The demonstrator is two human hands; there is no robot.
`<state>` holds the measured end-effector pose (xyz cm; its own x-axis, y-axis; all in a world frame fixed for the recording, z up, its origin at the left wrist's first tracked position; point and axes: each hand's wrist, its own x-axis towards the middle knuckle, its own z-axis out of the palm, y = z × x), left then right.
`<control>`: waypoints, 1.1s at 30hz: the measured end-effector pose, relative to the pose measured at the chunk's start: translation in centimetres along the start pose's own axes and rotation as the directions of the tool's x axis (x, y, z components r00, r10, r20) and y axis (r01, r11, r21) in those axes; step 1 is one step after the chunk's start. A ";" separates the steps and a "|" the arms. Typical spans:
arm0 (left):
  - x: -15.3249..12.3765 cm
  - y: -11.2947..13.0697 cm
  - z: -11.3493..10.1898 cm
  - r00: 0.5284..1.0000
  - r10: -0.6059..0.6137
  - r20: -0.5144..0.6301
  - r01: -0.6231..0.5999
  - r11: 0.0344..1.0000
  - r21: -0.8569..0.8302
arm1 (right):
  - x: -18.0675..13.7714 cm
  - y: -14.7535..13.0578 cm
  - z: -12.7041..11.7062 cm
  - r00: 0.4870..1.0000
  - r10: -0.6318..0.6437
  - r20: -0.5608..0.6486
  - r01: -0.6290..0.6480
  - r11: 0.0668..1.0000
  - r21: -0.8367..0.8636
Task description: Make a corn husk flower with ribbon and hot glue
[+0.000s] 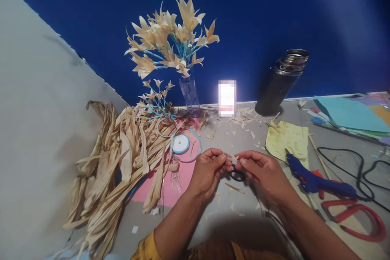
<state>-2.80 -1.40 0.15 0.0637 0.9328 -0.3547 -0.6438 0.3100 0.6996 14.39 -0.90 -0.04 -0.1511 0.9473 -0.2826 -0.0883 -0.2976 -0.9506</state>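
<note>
My left hand (209, 170) and my right hand (262, 170) meet over the grey table (231, 207), fingertips pinched together on a small pale husk piece (234, 158). A small black ring-shaped thing (237, 175) sits just under the fingertips, by my right hand; I cannot tell whether it is held. A thin dark strand trails down from my right hand toward the table's near edge.
A pile of dried husks (118, 162) lies left on a pink sheet (176, 183), with a blue ribbon roll (180, 144). Behind stand a vase of husk flowers (173, 44), a dark flask (280, 83) and a bright screen. Right: blue glue gun (317, 180), red scissors (362, 219), yellow cloth, black cord, coloured paper.
</note>
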 end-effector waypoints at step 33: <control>-0.9 0.1 -0.2 0.999 -0.011 -0.040 0.017 0.989 0.147 | -0.1 1.9 -0.6 0.537 -0.784 0.311 0.690 0.197 -0.697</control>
<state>-3.03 -2.20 0.41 0.0405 0.9213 -0.3867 -0.5232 0.3493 0.7773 14.84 -1.51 -1.90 -0.3177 0.7053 0.6337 0.5642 0.6778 -0.4714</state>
